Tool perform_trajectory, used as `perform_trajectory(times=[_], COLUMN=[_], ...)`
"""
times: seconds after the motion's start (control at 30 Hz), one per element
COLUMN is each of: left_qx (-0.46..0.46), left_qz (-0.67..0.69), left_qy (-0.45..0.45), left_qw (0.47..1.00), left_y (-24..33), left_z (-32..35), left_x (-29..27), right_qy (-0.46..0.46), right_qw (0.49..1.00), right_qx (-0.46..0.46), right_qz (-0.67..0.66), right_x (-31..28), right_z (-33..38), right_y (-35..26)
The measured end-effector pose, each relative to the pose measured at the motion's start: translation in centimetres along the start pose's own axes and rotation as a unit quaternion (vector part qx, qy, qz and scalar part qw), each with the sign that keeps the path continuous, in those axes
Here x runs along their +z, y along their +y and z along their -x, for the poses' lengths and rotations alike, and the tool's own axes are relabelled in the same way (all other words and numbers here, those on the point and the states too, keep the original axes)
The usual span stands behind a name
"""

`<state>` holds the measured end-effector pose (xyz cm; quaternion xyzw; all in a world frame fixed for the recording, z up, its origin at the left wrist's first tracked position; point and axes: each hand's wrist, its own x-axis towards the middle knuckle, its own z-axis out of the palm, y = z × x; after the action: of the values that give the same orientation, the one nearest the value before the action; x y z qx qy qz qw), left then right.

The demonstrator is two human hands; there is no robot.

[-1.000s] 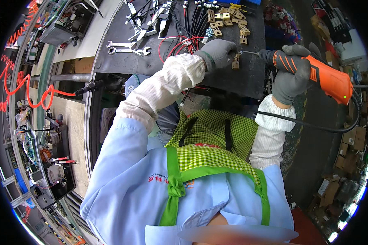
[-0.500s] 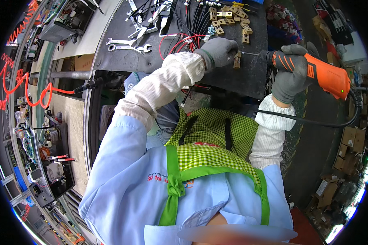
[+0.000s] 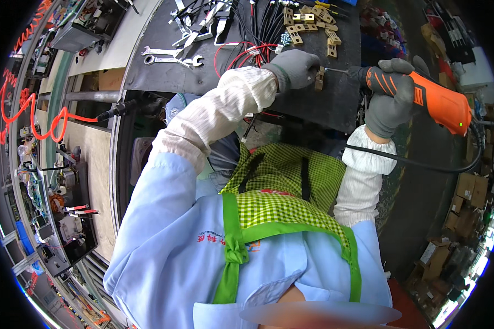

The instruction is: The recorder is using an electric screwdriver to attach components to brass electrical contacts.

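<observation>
My right hand point(image 3: 391, 98), in a grey glove, is wrapped round an orange and black electric screwdriver point(image 3: 434, 100). Its thin bit point(image 3: 337, 71) points left, and the tip meets a small brass-coloured block point(image 3: 319, 79) at the near right of the dark table. My gloved left hand point(image 3: 296, 69) is closed at that block, pinching its left side; the fingertips are partly hidden behind the glove. A black cable point(image 3: 417, 161) runs from the tool's rear end and loops back below my right wrist.
More brass-coloured blocks point(image 3: 331, 49) lie on the black tabletop point(image 3: 164, 79) beyond my left hand. Left of them are black and red cables point(image 3: 255, 33) and several wrenches point(image 3: 173, 59). An orange coiled hose point(image 3: 57, 123) hangs at left; cardboard boxes point(image 3: 466, 189) stand at right.
The view has shifted slightly. Both hands, the block and the screwdriver keep nearly the same place relative to each other.
</observation>
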<state>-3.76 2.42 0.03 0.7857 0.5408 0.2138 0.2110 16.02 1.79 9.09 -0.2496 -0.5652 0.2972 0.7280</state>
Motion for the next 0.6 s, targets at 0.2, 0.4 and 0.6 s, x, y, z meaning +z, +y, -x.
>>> perform_trajectory(times=[0.2,0.4,0.6], left_qx=[-0.006,0.003,-0.028], left_qz=[0.027,0.002,-0.041], left_qy=[-0.005,-0.014,-0.040], left_qw=[1.000,1.000,0.998], left_y=[-0.5,-0.1,-0.1], left_z=[-0.2,-0.2,-0.9], left_x=[0.3,-0.1,0.2], right_qy=[0.004,-0.003,-0.031], right_qw=[1.000,1.000,0.999], right_qx=[0.002,-0.016,0.010], right_qz=[0.005,-0.001,0.022], right_x=[0.4,0.6,1.4], right_z=[0.2,0.3,0.5], right_y=[-0.2,0.2,0.7])
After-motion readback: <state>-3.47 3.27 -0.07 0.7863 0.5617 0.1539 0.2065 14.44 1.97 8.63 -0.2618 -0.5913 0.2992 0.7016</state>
